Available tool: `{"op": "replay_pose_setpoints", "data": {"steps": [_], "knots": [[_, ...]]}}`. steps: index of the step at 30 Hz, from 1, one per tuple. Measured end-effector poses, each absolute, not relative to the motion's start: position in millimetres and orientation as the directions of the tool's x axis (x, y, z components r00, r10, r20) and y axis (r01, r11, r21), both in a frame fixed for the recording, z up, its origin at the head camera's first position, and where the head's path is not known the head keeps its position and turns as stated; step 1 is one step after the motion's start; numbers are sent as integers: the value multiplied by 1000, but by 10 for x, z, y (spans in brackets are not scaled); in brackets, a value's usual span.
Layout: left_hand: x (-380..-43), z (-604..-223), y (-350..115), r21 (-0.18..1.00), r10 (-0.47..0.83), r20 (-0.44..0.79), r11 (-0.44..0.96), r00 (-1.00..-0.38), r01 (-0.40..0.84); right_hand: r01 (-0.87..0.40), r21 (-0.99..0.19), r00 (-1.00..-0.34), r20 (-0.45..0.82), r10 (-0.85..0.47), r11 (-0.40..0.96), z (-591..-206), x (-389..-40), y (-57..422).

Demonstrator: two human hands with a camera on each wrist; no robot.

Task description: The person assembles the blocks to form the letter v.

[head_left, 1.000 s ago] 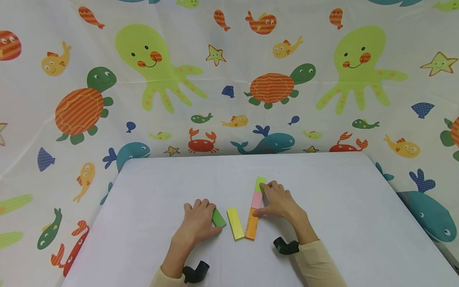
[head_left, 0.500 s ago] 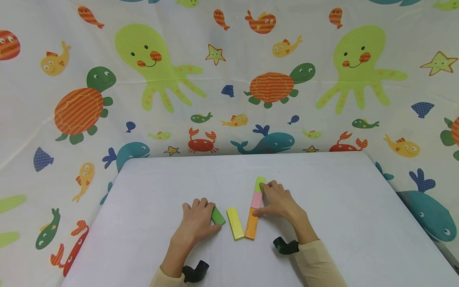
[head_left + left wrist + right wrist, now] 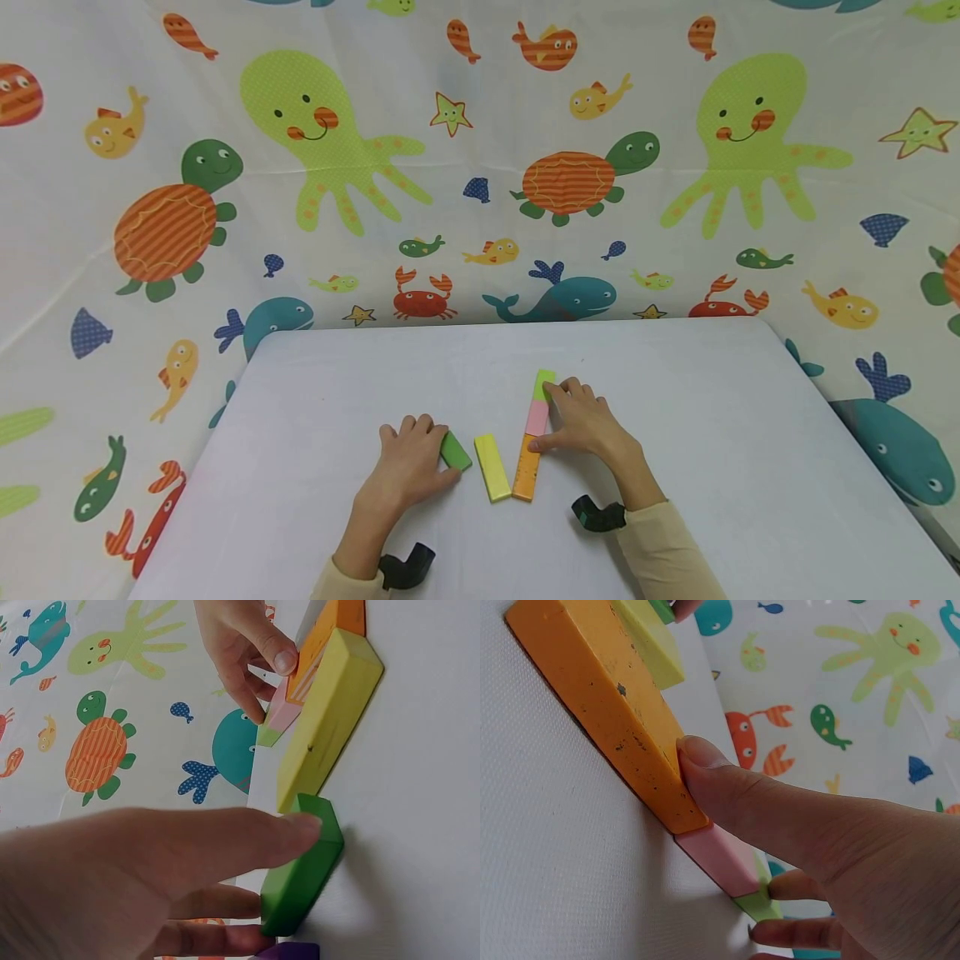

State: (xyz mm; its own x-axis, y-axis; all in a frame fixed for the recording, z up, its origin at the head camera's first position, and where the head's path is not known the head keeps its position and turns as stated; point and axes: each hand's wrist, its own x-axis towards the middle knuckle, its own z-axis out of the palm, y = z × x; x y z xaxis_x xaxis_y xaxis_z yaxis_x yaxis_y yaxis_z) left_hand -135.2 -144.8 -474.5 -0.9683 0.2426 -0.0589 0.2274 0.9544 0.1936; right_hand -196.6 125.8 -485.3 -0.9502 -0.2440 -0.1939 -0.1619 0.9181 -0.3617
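My left hand holds a green block, thumb on its near end and fingertips at its far end. In the left wrist view a purple block shows partly by those fingertips; the hand hides it in the head view. My right hand rests along a straight row: orange block, pink block, light green block. Its thumb touches the orange block's side and its fingertips the light green one. A yellow block slants between the hands, its near end by the orange block's.
A white table lies under everything. Behind it hangs a cloth printed with sea animals. A black curved piece sits at each wrist, the left one and the right one, by beige sleeves.
The left hand has shifted slightly away from me and left, with the green block moving along. The right hand and the row of blocks stay in place.
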Motion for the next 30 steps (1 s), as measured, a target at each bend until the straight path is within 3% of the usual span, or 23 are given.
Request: {"op": "replay_pose_setpoints", "data": {"steps": [30], "knots": [[-1413, -4814, -1459, 199, 178, -11, 965, -984, 173, -170, -352, -948, -196, -251, 920, -4834, -1956, 1250]]}}
